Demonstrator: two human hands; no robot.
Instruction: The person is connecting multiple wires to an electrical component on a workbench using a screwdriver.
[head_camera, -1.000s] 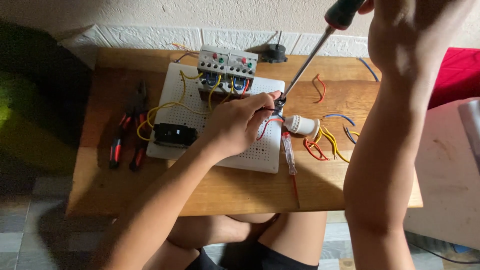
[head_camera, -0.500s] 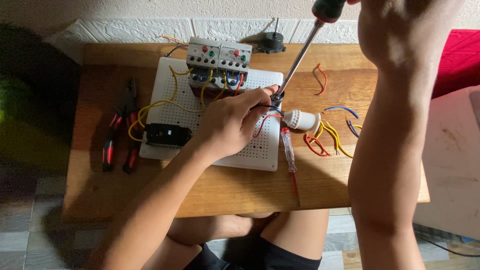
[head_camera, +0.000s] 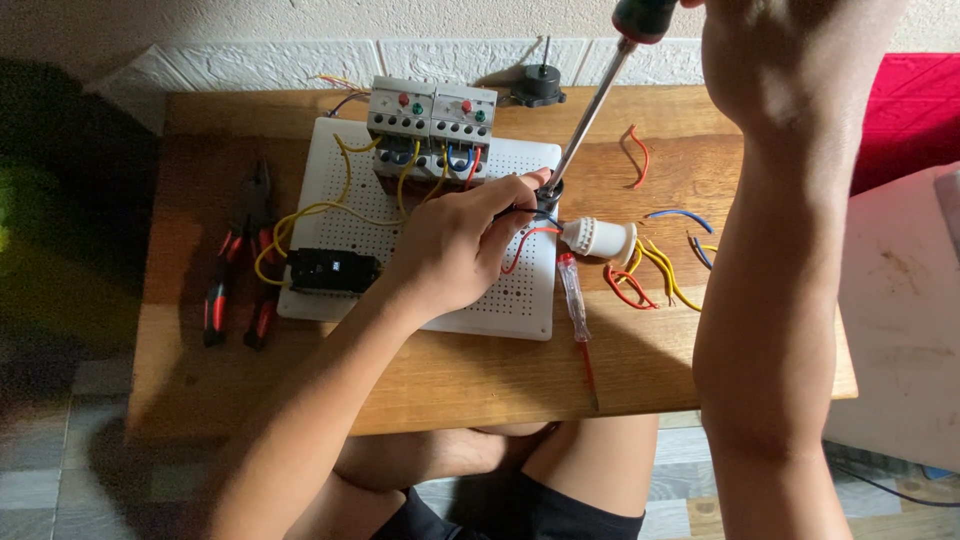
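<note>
Across the wooden table (head_camera: 430, 385), the left forearm rises from about 7 o'clock toward the centre. The left hand (head_camera: 455, 250) lies knuckles-up on the white perforated board (head_camera: 520, 300), its fingers curled and pinched around a small black part (head_camera: 548, 197) at the board's 3 o'clock edge. A red wire (head_camera: 520, 248) loops out from under the fingers.

From 1 o'clock, the right forearm descends steeply, close to the camera. The right hand (head_camera: 790, 50) is closed around the handle of a long screwdriver (head_camera: 590, 115); only the dark end of the handle shows at the top edge. The metal shaft slants down toward 7 o'clock, and its tip meets the black part held by the left hand.

At 12 o'clock on the board stand two grey switch blocks (head_camera: 432, 122), with red and green buttons on top and yellow, blue and red wires leading from them. A black box (head_camera: 333, 270) sits at the board's 9 o'clock side.

Just off the board at 3 o'clock lies a white lamp holder (head_camera: 598, 240), with loose wire offcuts (head_camera: 650, 275) beyond it. A tester screwdriver (head_camera: 575, 300) lies at 5 o'clock. Red-handled pliers (head_camera: 240, 260) rest at 9 o'clock on the table.
</note>
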